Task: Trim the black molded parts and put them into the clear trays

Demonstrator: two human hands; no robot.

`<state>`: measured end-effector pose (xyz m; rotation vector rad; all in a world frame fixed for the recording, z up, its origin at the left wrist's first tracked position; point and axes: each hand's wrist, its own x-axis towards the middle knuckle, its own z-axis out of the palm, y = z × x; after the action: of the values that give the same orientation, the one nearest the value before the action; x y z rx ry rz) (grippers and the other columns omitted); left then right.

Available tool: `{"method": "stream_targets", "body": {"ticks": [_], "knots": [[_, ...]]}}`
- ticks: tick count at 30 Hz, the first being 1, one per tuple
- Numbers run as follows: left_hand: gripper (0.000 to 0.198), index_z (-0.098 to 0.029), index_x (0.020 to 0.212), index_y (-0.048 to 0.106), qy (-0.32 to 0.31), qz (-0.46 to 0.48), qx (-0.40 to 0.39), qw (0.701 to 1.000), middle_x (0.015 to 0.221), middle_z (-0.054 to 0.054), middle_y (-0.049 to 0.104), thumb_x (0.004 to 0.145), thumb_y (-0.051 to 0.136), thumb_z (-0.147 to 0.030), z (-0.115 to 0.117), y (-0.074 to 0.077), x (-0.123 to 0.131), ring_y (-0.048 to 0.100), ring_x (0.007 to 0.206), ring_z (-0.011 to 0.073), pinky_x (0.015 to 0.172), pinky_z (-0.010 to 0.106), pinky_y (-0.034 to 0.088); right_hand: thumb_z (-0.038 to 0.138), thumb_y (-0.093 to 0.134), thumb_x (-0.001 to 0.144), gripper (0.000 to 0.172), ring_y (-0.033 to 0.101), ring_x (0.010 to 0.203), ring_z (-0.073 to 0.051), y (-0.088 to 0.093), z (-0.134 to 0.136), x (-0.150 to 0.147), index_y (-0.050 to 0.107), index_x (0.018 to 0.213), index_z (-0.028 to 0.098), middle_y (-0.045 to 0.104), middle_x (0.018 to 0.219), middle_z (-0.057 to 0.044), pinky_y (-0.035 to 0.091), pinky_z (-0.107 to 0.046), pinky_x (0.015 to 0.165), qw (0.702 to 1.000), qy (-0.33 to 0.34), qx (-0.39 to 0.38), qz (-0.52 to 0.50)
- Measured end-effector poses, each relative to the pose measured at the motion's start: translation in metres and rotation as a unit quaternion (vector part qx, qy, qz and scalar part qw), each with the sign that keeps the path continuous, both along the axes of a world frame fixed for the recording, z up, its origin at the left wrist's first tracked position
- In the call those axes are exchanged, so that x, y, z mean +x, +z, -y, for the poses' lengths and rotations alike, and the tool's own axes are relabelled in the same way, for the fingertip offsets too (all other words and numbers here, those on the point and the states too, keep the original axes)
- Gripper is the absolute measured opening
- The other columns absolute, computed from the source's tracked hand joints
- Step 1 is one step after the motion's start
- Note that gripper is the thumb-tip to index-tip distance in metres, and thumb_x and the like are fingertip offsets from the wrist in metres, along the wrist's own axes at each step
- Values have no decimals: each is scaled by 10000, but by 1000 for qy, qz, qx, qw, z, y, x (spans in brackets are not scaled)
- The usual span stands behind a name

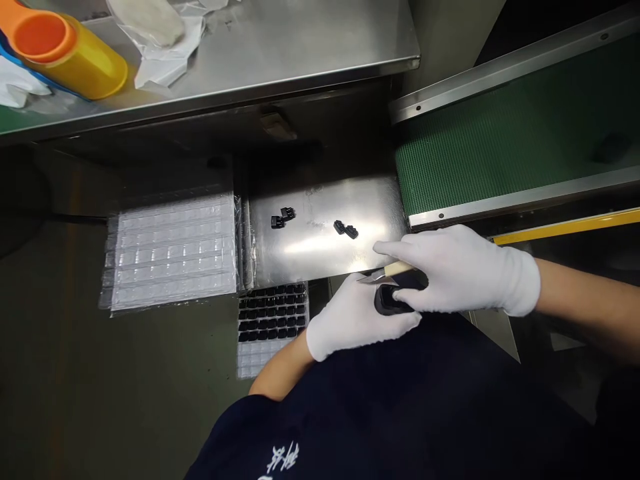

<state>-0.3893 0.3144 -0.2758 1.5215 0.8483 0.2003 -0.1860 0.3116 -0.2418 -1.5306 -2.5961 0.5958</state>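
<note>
White gloves cover both hands, which meet close to my body at the front edge of the metal table point(320, 257). My left hand point(355, 320) is closed around a black plastic part point(386, 300), gripping it from the side. In my right hand point(445, 270) is a knife point(395, 269) with a pale handle, its blade pointing left above the left glove. The right thumb rests against the black part. Small black plastic pieces lie on the metal surface: one pair point(283, 217) at the left, another pair point(345, 229) nearer the hands.
Clear plastic trays point(175, 253) are stacked at the left. Below the table, another tray point(273, 320) holds rows of black parts. A green conveyor belt point(500, 127) runs at the right. On the upper steel shelf point(310, 40) stands a yellow-orange container point(85, 60) beside crumpled white wrapping point(170, 60).
</note>
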Motion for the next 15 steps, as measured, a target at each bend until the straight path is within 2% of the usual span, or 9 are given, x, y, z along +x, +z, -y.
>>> {"method": "stream_targets", "body": {"ticks": [3, 5, 6, 8, 9, 11, 13, 15], "knots": [[232, -163, 736, 643, 3, 2, 7, 1000, 674, -16, 686, 821, 801, -310, -1, -5, -6, 650, 581, 116, 523, 197, 520, 372, 651, 891, 347, 694, 771, -196, 5, -6, 10, 707, 1224, 292, 747, 874, 23, 445, -283, 594, 997, -47, 19, -59], [243, -152, 741, 686, 3, 24, 9, 1000, 669, 0, 712, 840, 804, -341, -1, -9, -12, 671, 576, 126, 525, 205, 536, 339, 616, 919, 161, 637, 678, -169, 6, -9, 19, 737, 990, 259, 689, 755, 30, 431, -284, 601, 990, -95, 20, -99], [199, -148, 805, 737, 7, 43, 15, 999, 739, 15, 756, 847, 805, -331, -1, -12, -14, 705, 620, 137, 562, 214, 566, 338, 600, 935, 175, 591, 623, -151, 2, -10, 23, 704, 840, 235, 639, 685, 30, 412, -283, 592, 987, -116, 12, -112], [196, -155, 986, 806, 20, 88, 41, 995, 950, 43, 816, 839, 823, -284, -1, -18, -19, 773, 787, 168, 705, 242, 630, 366, 586, 956, 379, 479, 538, -121, -14, -12, 25, 539, 616, 206, 515, 573, 32, 357, -282, 562, 981, -147, -23, -129], [245, -159, 1053, 813, 25, 109, 57, 992, 1027, 49, 820, 832, 834, -264, -2, -21, -22, 786, 872, 181, 790, 259, 645, 384, 584, 961, 446, 433, 519, -113, -29, -14, 24, 459, 573, 203, 463, 544, 35, 330, -283, 550, 977, -159, -46, -134], [301, -153, 1111, 809, 33, 149, 86, 985, 1099, 53, 818, 824, 849, -233, -3, -28, -27, 787, 987, 192, 926, 282, 640, 393, 583, 960, 475, 393, 519, -110, -70, -18, 17, 393, 567, 205, 418, 532, 40, 296, -282, 539, 966, -186, -105, -143], [315, -140, 1134, 802, 39, 176, 99, 979, 1136, 56, 812, 830, 847, -210, -4, -34, -33, 777, 1049, 190, 1004, 290, 619, 355, 592, 942, 410, 405, 542, -116, -124, -27, 6, 433, 596, 205, 437, 546, 39, 283, -275, 533, 947, -227, -169, -155], [323, -132, 1149, 798, 49, 175, 91, 979, 1147, 56, 810, 837, 843, -203, -6, -39, -40, 774, 1067, 185, 1021, 285, 612, 249, 625, 893, 223, 471, 595, -120, -181, -39, -5, 549, 691, 193, 519, 607, 31, 320, -252, 550, 908, -284, -238, -194]]}}
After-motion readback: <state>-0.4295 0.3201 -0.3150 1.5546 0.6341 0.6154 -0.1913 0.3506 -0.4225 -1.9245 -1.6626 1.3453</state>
